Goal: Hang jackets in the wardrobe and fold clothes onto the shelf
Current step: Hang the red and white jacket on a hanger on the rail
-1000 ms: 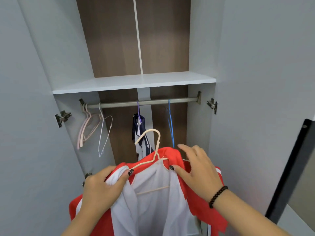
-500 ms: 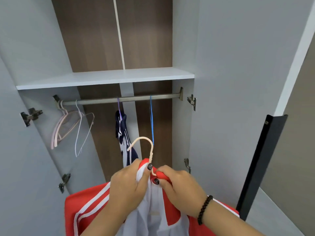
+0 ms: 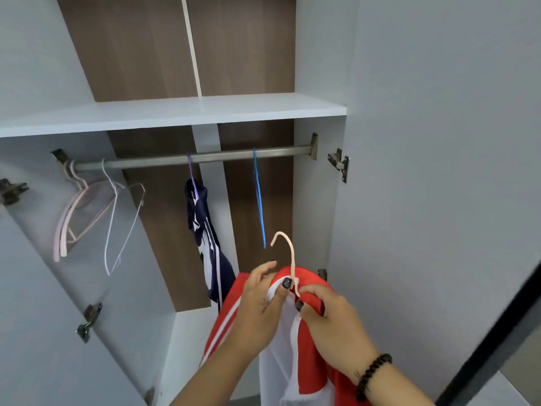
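Left hand (image 3: 265, 291) and right hand (image 3: 328, 312) both pinching the collar of a red and white jacket (image 3: 301, 347) on a cream hanger (image 3: 288, 253), below the rail (image 3: 205, 158), navy jacket (image 3: 205, 230) and blue hanger (image 3: 259, 200) hanging just behind, pale hangers (image 3: 87, 212) at left, shelf (image 3: 175, 111) above, no writing legible.

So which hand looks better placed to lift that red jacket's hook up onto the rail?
Probably the right hand. It grips the red jacket at the collar just under the cream hanger hook, below the bare stretch of rail beside the blue hanger. The left hand pinches the white lining.
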Demonstrator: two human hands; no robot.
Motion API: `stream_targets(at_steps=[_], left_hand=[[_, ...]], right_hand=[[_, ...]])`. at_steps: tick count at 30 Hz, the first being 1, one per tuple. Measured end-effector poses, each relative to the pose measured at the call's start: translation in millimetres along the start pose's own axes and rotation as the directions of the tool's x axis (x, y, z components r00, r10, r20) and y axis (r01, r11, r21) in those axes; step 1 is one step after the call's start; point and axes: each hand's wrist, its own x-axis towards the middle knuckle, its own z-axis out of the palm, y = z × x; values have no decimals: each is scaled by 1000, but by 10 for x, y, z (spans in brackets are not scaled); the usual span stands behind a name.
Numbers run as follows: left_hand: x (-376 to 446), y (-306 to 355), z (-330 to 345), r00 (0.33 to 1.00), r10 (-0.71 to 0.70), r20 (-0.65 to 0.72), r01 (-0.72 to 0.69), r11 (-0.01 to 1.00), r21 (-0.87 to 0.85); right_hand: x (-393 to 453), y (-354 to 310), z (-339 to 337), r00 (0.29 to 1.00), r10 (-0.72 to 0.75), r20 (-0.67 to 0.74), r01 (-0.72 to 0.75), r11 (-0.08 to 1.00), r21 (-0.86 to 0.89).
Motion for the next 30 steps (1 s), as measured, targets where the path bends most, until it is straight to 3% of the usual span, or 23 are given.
stream_targets(at_steps=[6,13,16,19,22,25,27,30], left_hand=[[563,-397,-106,995,-37,89,41,998,-43],[1231,-1238,-636,977,-154,144,166,983,-72],[1521,-1531,-787,960,-211,185,231,968,-96],[1729,-1663,-770,954,-175,245,206,973,-108],[1853,-1749,-720,979,-134,154,156,978,-139],[1928,-1905,-773,947,-321,-20,318,944,-91],[1988,-1981,-875,942,-336,-10,334,940,-74],[2137,-1975,-1025,954,-298,19,294,927,-235]], right_hand=[[518,-53,353,992,130,6,-129,981,144],[1277,-164,1082,971,230,68,-239,953,186],[1598,-214,1327,963,264,45,-268,948,171],[1908,-215,1450,955,296,-16,-290,943,167],[2166,-202,1557,948,315,-48,-303,938,170],[2344,-225,1706,949,311,-47,-299,939,171],[2453,-262,1783,953,297,-59,-283,942,182],[2628,-355,1816,966,237,-106,-215,958,188]])
